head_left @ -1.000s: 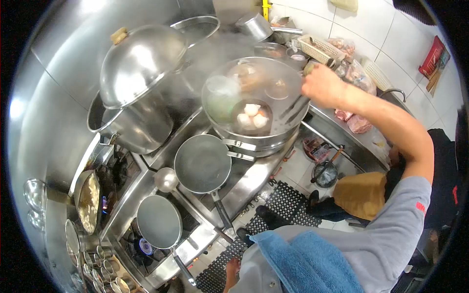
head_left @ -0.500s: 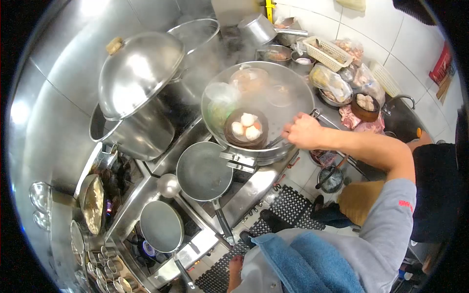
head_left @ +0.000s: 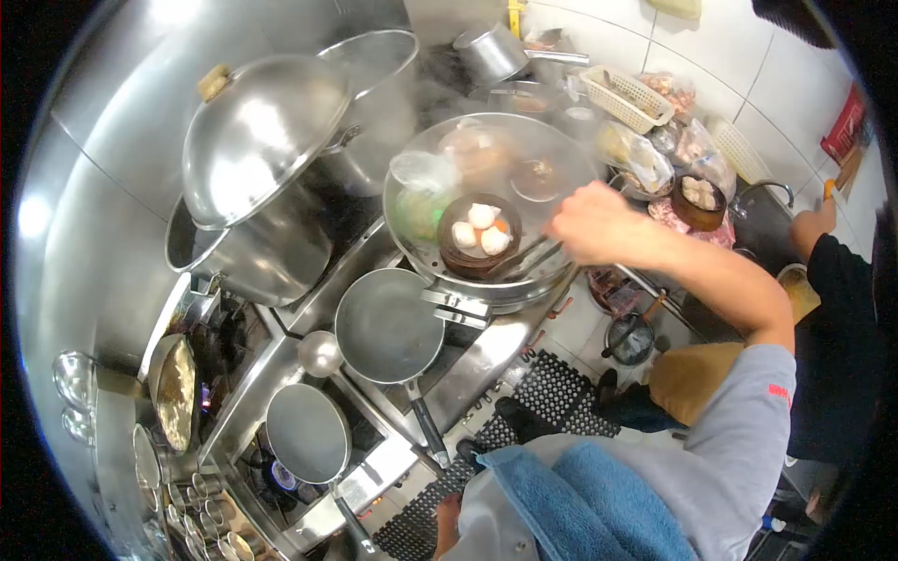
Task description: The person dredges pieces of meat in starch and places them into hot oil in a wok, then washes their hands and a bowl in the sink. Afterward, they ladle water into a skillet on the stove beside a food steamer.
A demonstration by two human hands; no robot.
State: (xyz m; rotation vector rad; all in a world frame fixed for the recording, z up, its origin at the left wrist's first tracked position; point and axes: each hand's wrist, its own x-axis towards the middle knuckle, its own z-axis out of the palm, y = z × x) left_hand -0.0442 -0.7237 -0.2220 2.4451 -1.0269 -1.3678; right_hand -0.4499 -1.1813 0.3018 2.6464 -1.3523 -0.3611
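My right hand [head_left: 593, 224] is closed around metal tongs [head_left: 526, 259] above a wide steaming pan [head_left: 547, 210]. The tips of the tongs reach the near edge of a small dark round steamer basket [head_left: 451, 257], which holds three white buns [head_left: 483, 230] and a bit of orange. Beside it in the pan lie a clear plastic bag with green contents [head_left: 418, 210], a pinkish bundle [head_left: 472, 154] and a dark round dish [head_left: 539, 178], all blurred by steam. Low by my body hangs my left hand [head_left: 449, 512], its fingers mostly hidden.
Two grey frying pans [head_left: 390, 323] and a ladle [head_left: 321, 354] rest on the stove. Tall pots and a domed lid [head_left: 267, 140] stand at left. Bagged meat [head_left: 697, 154] and a white basket [head_left: 627, 100] crowd the back right. A co-worker's hand [head_left: 812, 229] holds an orange-handled tool.
My right hand has risen slightly and tilted. The steamer basket with the buns has shifted a little to the right. At right, the co-worker's hand has come up with the orange-handled tool.
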